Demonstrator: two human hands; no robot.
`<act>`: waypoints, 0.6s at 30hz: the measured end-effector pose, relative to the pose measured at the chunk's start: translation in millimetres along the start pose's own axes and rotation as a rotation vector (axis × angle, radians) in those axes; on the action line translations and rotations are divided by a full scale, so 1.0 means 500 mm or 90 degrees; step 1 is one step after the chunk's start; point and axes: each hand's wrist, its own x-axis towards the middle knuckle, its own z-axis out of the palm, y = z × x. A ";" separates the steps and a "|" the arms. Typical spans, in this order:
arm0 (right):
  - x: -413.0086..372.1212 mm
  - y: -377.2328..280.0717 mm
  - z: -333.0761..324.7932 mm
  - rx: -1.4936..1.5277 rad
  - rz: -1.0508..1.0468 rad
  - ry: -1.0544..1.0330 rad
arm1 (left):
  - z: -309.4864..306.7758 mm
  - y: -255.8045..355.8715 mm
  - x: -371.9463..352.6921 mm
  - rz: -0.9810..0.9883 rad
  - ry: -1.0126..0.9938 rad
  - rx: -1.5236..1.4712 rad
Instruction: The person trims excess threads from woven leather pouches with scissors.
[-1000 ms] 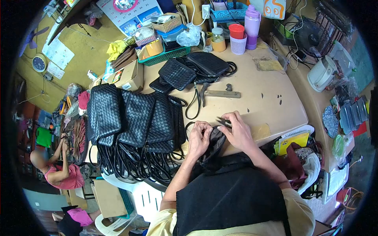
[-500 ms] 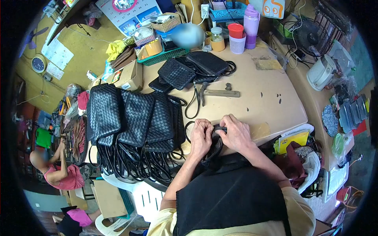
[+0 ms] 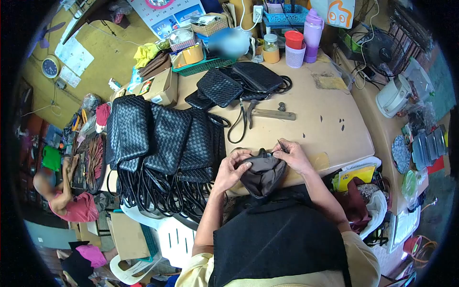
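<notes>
My left hand grips the left edge of a small dark pouch, whose grey-brown lining faces up. At the pouch's upper right edge is my right hand, its thumb and finger closed on the rim, with a thin dark piece showing between the fingers. Black woven pouches with long straps lie stacked to the left. Farther back is a smaller pile of black pouches, one with a loop strap. Beside it lies a hammer with a wooden handle.
Baskets, a red-lidded cup and a purple bottle line the table's back. A cardboard box stands back left. A fan and a white appliance are at right. One person in pink works at far left.
The pouch between my hands has opened out and shows its lining. My left hand has shifted left and my right hand slightly right. The whole view has tilted a little.
</notes>
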 end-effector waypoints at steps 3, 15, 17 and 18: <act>0.001 -0.002 0.010 -0.051 -0.032 0.023 | 0.000 -0.002 -0.006 -0.070 -0.030 -0.159; -0.027 -0.081 0.076 -0.337 -0.118 0.066 | 0.021 0.016 0.008 -0.134 -0.059 -0.254; -0.025 -0.066 0.087 -0.332 -0.123 0.060 | 0.016 0.035 0.007 0.037 -0.067 0.337; -0.021 -0.063 0.088 -0.298 -0.126 0.082 | 0.034 0.049 0.001 0.158 0.036 0.517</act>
